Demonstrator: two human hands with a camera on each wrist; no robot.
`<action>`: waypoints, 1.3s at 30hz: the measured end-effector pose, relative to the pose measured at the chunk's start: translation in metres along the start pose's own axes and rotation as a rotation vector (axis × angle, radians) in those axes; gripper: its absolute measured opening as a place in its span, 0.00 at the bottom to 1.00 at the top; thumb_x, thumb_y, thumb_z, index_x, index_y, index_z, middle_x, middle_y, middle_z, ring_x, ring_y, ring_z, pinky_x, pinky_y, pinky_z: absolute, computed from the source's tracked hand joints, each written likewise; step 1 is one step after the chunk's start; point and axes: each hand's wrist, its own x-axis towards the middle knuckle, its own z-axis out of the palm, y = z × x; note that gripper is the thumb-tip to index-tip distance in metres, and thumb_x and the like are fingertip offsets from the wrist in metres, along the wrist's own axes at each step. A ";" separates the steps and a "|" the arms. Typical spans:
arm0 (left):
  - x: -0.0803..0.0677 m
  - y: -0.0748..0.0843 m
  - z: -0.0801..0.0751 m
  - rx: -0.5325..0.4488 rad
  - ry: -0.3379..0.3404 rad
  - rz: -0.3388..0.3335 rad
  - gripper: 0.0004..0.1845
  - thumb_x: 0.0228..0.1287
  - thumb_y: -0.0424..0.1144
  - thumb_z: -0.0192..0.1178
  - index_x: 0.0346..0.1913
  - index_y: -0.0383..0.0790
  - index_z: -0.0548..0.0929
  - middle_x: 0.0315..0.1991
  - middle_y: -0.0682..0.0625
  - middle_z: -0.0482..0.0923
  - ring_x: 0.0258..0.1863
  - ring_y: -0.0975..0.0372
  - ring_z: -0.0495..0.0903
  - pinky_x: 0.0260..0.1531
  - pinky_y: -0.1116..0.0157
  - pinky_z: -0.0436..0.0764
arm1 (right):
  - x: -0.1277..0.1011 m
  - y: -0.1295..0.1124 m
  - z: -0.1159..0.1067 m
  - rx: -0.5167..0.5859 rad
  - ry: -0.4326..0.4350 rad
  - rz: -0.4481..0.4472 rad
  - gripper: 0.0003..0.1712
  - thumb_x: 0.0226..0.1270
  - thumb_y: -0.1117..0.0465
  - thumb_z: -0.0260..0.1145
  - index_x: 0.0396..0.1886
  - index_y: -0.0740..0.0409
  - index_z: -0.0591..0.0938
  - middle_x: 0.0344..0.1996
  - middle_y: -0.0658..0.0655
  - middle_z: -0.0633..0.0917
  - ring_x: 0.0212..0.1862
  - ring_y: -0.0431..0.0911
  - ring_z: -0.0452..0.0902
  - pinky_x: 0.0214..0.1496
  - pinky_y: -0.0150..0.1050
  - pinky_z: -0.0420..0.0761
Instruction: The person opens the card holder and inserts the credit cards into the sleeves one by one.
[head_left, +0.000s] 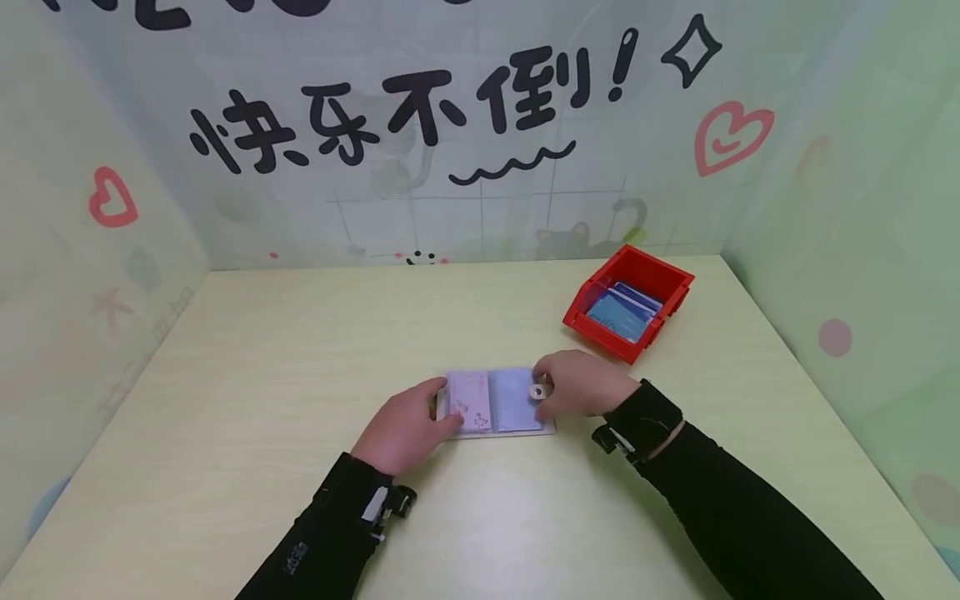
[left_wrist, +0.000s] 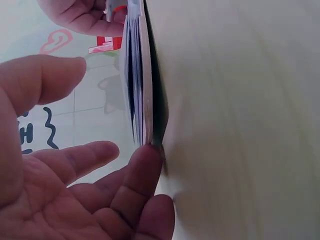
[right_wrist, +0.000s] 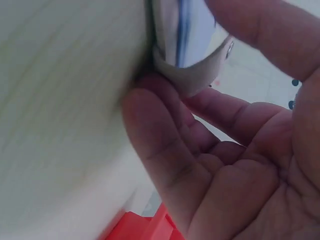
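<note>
A small card holder (head_left: 516, 402) lies open on the table, with a pink patterned leaf on its left half and a pale lilac pocket on its right. My left hand (head_left: 405, 427) is at its left edge; in the left wrist view one fingertip (left_wrist: 146, 162) touches the edge of the stacked leaves (left_wrist: 134, 75), while the thumb stands apart from them. Around the right edge my right hand (head_left: 583, 385) holds the holder beside a white snap strap (head_left: 537, 392). Seen from the right wrist, curled fingers lie under the strap (right_wrist: 192, 77) and the thumb is over the top face.
Behind the right hand, a red bin (head_left: 596, 335) holds several blue cards (head_left: 622, 313). The pale wooden table (head_left: 300, 350) is bounded by printed panels at the back (head_left: 450, 225) and both sides.
</note>
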 end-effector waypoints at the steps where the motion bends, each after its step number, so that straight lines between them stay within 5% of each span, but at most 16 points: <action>1: 0.000 0.000 0.000 -0.006 0.000 0.001 0.36 0.71 0.48 0.67 0.77 0.37 0.72 0.51 0.47 0.86 0.39 0.60 0.78 0.45 0.61 0.78 | 0.001 -0.001 0.001 -0.002 0.006 -0.003 0.37 0.57 0.50 0.83 0.66 0.55 0.83 0.43 0.51 0.85 0.46 0.47 0.78 0.50 0.40 0.84; 4: 0.001 -0.001 0.000 -0.058 0.002 0.011 0.35 0.70 0.46 0.67 0.76 0.37 0.72 0.50 0.46 0.83 0.40 0.58 0.78 0.43 0.61 0.78 | 0.002 -0.001 0.005 0.003 0.025 -0.004 0.33 0.60 0.54 0.81 0.65 0.57 0.83 0.43 0.52 0.85 0.46 0.48 0.78 0.50 0.40 0.84; 15: 0.001 0.005 0.006 -0.188 0.071 0.111 0.38 0.66 0.36 0.72 0.78 0.39 0.71 0.79 0.46 0.65 0.48 0.57 0.83 0.46 0.65 0.86 | 0.003 0.000 0.013 -0.018 0.096 -0.061 0.20 0.71 0.58 0.73 0.60 0.59 0.87 0.43 0.54 0.88 0.42 0.47 0.79 0.52 0.41 0.86; 23: 0.001 0.011 0.009 -0.243 0.078 0.185 0.37 0.65 0.32 0.72 0.77 0.38 0.72 0.80 0.49 0.64 0.44 0.60 0.83 0.40 0.70 0.84 | 0.006 0.000 0.018 0.003 0.137 -0.054 0.19 0.72 0.57 0.73 0.59 0.58 0.87 0.44 0.55 0.88 0.43 0.47 0.79 0.53 0.41 0.86; 39: 0.000 0.014 0.010 -0.231 0.079 0.199 0.37 0.66 0.32 0.72 0.76 0.41 0.72 0.78 0.49 0.67 0.47 0.59 0.82 0.44 0.67 0.85 | 0.004 -0.001 0.023 0.050 0.143 -0.028 0.18 0.72 0.58 0.73 0.58 0.59 0.87 0.44 0.54 0.86 0.43 0.47 0.78 0.54 0.41 0.86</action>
